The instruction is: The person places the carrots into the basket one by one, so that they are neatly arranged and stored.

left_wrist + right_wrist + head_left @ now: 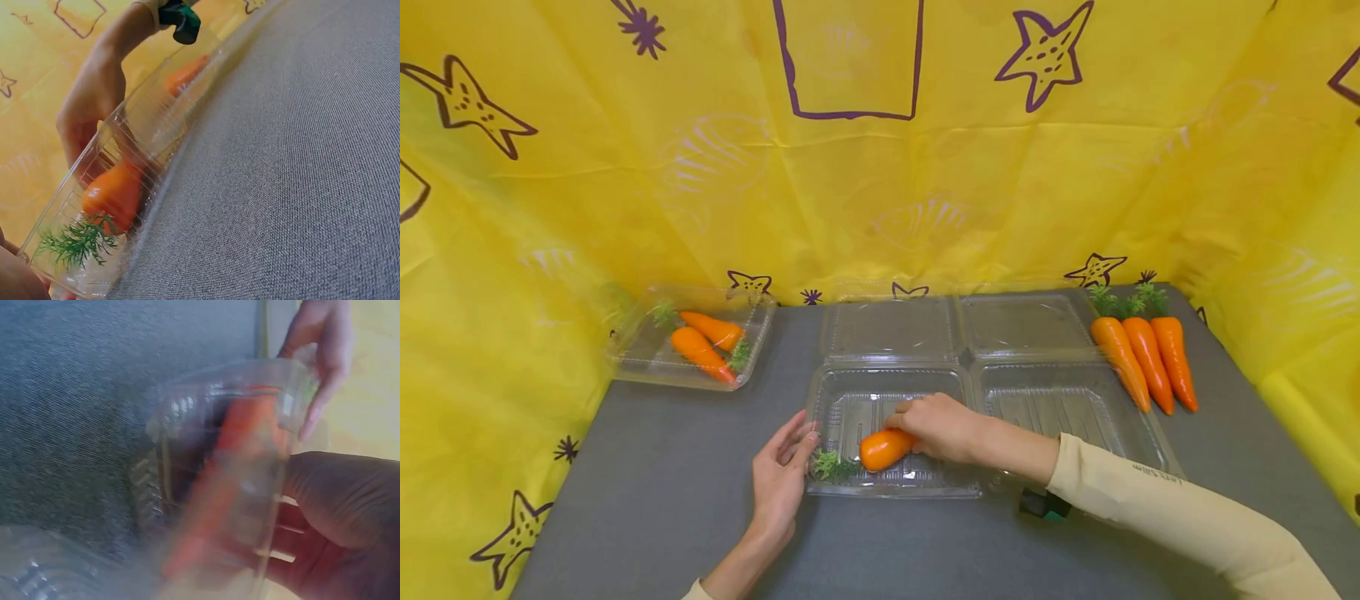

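In the head view, an orange carrot (883, 450) with a feathery green top (831, 467) lies in the left one of two open clear plastic containers (895, 492). My right hand (940, 427) reaches into this container from the right and holds the carrot by its narrow end. At the container's left wall, my left hand (781, 475) touches the rim with its fingers and thumb fairly straight. The left wrist view shows the carrot (112, 194) through the clear wall. Blur covers much of the carrot (219, 469) in the right wrist view.
A second open clear container (1045, 408) adjoins on the right. Three carrots (1142, 358) lie side by side at the far right. At the left, another clear container (647, 379) holds two carrots. A yellow printed cloth (850, 183) surrounds the grey table (662, 483).
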Demonstrator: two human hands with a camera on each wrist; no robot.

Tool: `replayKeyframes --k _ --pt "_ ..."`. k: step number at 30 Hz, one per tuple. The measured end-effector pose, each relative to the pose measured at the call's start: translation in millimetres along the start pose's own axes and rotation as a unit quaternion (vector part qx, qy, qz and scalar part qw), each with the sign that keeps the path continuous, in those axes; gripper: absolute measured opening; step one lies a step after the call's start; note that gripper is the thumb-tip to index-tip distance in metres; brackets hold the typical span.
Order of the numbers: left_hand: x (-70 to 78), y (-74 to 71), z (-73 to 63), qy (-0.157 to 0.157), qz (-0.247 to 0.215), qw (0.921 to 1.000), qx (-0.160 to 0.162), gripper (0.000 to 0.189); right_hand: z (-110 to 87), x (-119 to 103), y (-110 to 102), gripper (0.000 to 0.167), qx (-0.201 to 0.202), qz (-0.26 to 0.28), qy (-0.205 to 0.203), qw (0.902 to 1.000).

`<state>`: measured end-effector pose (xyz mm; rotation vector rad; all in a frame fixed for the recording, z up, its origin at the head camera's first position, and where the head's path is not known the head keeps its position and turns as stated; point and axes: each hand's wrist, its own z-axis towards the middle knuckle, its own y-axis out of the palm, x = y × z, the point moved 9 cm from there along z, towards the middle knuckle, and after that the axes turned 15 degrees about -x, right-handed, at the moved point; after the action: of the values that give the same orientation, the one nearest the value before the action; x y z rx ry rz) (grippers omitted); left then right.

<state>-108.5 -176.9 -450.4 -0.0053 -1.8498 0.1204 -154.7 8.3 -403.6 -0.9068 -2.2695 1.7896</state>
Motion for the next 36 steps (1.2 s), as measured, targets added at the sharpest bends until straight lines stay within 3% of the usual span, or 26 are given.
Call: replayKeyframes --k 12,22,26,36 --pt "0.3 -1.4 -0.7 0.005 -0.002 1.0 -0.004 0.044 -11.7 -6 -12 0.029 0.064 -0.012 -0.022 0.9977" --pt "0.2 -1.9 -1.1 0.004 0.006 1.0 0.002 0.042 -28.6 -14 -31 0.037 0.121 -0.056 -0.032 0.9905" --pt "-0.3 -2.5 -1.3 0.004 -0.012 0.9999 0.006 0.041 -37.7 -15 -43 0.041 0.146 -0.068 -0.036 0.9863" --pt "-0.5 -2.4 -1.8 -0.014 -0.049 0.9985 0.02 0.024 -73.8 8 -87 0.048 0.202 -0.039 0.012 0.9786"
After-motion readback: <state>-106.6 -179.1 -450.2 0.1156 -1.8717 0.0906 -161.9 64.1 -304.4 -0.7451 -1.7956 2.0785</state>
